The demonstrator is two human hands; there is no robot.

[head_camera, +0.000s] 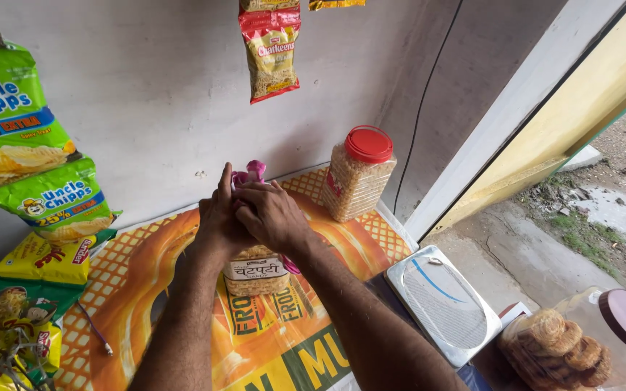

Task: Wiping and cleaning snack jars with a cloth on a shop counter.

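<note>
Both hands meet at the top of a clear plastic candy jar (256, 274) that stands upright near the middle of the surface (132, 289), which is covered with an orange and yellow printed sheet. The left hand (220, 221) sits on the near-left side of the jar's top with its fingers pointing up and away; its grip is wrapped against the jar's mouth, though what exactly the fingers pinch is hidden. The right hand (275, 215) lies over the top from the right, fingers curled and pressed together over the opening, partly overlapping the left hand. A pink plastic piece (253, 172) pokes up just behind the fingertips of both hands, and a bit more pink shows beside the jar under the right wrist; whether it is a lid or something else cannot be told.

Behind and to the right, well apart from the hands, a second clear jar with a red lid (357, 174) stands against the grey wall, filled with pale snacks. At the lower right a jar of round brown biscuits (574, 340) lies tilted, with a brownish lid. Between it and the printed sheet sits a white weighing scale (443, 304). Green chip packets (30, 145) hang along the left, yellow packets (41, 261) lie below them, and a red and yellow snack packet (271, 51) hangs from above against the wall.
</note>
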